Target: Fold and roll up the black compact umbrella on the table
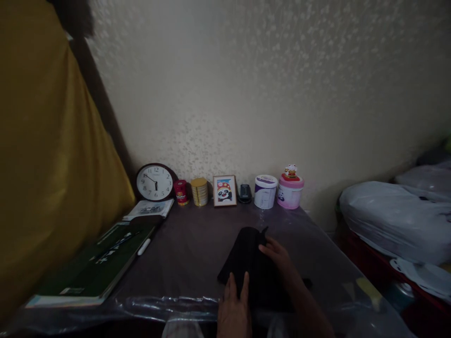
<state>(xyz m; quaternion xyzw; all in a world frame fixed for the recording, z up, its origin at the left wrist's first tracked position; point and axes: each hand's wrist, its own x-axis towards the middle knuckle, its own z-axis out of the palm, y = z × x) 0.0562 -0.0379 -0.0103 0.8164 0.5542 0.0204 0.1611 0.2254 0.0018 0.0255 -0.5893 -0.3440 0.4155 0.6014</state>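
A black cloth (246, 253), partly folded over, lies near the front edge of the table. Its exact kind is hard to make out in the dim light. My left hand (233, 307) rests on its near part with fingers stretched out and apart. At the cloth's right upper side, my right hand (276, 253) has thumb and fingers closed on the edge, where a small pointed tip sticks up. A dark end of something shows to the right of my right wrist.
Along the wall stand a clock (155, 182), a red can (181, 192), a yellow tin (199, 191), a framed panda picture (224, 191) and two tubs, a purple-white one (265, 192) and a pink one (289, 193). Left lie green books (88, 263). White bags (394, 220) sit right of the plastic-covered table (190, 244).
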